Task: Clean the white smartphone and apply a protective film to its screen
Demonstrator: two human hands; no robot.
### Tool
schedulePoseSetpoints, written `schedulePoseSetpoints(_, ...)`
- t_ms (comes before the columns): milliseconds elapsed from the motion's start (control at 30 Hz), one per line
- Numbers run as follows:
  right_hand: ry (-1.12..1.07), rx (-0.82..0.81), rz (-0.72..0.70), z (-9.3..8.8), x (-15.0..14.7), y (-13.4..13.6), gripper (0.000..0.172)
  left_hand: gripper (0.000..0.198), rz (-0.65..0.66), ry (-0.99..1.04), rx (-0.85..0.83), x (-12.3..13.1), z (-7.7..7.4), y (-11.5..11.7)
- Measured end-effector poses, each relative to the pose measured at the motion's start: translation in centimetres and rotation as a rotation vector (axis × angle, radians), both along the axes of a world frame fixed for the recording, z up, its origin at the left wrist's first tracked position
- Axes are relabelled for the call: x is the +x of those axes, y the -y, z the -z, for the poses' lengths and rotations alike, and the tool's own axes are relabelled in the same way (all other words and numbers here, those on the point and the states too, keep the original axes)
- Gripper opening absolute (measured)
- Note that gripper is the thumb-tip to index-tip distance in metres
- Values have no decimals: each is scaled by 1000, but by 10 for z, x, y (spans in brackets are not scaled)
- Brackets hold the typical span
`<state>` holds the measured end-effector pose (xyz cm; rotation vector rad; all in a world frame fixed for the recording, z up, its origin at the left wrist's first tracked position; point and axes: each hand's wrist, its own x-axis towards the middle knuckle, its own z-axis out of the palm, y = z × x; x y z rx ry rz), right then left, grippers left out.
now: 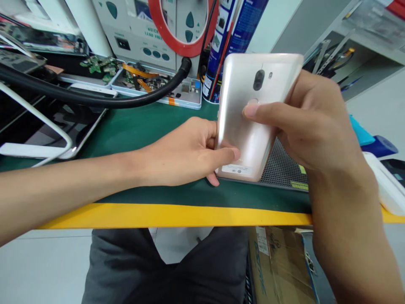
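A gold smartphone (243,131) is held up over the bench with its back toward me, showing a dual camera, a round sensor and a small label near the bottom. My left hand (193,154) grips its lower left edge, thumb lying on the back. On the right side, my right hand (313,114) holds the upper part, with its thumb tip just below the round sensor. The fingers behind the phone are mostly hidden. Behind it, a dark perforated plate (283,169) lies on the green mat (133,126).
A grey machine (133,38) with a red ring (185,50) stands at the back beside blue cans (243,29). A black hose (126,102) crosses the left, above a parts tray (190,99) and a white-framed tablet (76,126). The bench has a yellow edge (177,214).
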<state>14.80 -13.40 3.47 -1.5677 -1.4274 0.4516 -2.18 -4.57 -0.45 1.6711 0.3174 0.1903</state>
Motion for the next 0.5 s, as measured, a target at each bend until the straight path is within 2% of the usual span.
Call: schedulePoseSetpoints(500,5,-21,10,-1,1,-1,7,16,8,13,2,0,1,0)
